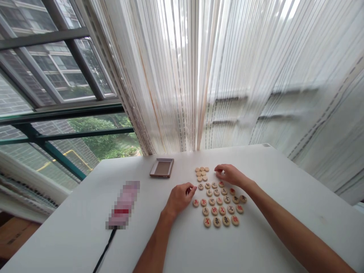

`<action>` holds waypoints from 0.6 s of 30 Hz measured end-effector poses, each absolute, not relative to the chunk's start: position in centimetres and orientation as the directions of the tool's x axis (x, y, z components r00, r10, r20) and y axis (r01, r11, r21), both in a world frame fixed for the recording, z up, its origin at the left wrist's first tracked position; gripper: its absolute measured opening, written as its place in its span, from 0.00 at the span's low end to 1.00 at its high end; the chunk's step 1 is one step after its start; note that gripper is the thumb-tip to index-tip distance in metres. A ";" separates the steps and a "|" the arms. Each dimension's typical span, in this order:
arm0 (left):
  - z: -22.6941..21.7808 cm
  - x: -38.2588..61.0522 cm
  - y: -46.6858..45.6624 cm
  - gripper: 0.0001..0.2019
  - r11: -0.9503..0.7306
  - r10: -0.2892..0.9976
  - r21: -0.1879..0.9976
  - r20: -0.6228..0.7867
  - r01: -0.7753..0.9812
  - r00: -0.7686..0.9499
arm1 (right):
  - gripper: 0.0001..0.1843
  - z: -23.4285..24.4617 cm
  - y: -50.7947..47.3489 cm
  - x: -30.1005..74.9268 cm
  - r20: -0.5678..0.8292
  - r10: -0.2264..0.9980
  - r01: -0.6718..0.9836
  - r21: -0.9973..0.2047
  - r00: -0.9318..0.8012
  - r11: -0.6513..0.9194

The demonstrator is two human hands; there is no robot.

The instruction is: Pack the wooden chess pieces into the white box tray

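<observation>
Across the smooth white desk (273, 176): pale, round, wood-coloured discs marked with red or black characters (214, 211) lie flat between and below my wrists, in loose, uneven rows.
Plain-faced discs: a small cluster of pale, blank, round discs (202, 174) lies just beyond the marked rows, its pieces touching or nearly so.
Left grip: my left grip (179, 197) is curled, thumb and forefinger near each other just beside the leftmost disc of the farthest marked row; I cannot tell whether the tips meet or pinch anything.
Right grip: my right grip (230, 174) is bent just right of the plain cluster, with no disc visible in it; I cannot tell whether its fingertips are apart or together.
Marked rows, progress: I judge the laying-out well along, since most discs show their characters.
Plain cluster, remainder: these few blank faces seem to be the part left.
Disc surface: rounded edges, apparently wooden, with coloured strokes on flat faces.
Tray: a shallow, brown-rimmed, square-cornered tray with pale inner walls (163, 168) stands apart, beyond my left grip, with a flat brown base.
Curtain: a sheer, white, vertically striped fabric curtain (182, 76) hangs behind the desk.
</observation>
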State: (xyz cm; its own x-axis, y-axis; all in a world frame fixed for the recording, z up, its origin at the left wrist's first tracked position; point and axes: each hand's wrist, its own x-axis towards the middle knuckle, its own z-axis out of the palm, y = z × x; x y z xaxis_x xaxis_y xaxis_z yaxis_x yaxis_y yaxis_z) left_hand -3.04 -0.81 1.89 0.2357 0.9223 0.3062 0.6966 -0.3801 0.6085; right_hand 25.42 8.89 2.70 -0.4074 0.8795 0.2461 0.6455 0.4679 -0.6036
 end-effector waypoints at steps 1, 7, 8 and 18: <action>1.9 -3.0 -0.8 0.14 -0.385 0.920 0.609 0.312 0.694 0.236 | 0.07 2.9 8.7 25.4 0.247 0.885 0.624 -0.635 -0.394 0.455; 1.9 -2.3 -1.1 0.12 -0.422 0.903 0.627 0.351 0.655 0.246 | 0.17 4.6 5.0 24.2 0.222 0.896 0.401 -0.834 -0.384 0.379; 1.9 -2.0 -1.2 0.11 -0.426 0.901 0.633 0.357 0.646 0.245 | 0.19 4.8 4.1 23.7 0.221 0.893 0.362 -0.855 -0.392 0.371; 2.2 0.0 -2.7 0.15 -0.607 0.787 0.621 0.557 0.496 0.265 | 0.19 3.9 -0.7 19.9 0.095 0.890 -0.294 -0.955 -0.446 -0.046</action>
State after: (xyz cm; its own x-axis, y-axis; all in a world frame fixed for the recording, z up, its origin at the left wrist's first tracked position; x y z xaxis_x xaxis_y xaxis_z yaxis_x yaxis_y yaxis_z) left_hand -0.02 -2.70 2.16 0.2652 0.7867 0.5574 0.4958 -0.6071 0.6210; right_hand 19.88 -0.72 3.91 -0.4464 0.8898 0.0946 -0.2941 -0.0460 -0.9547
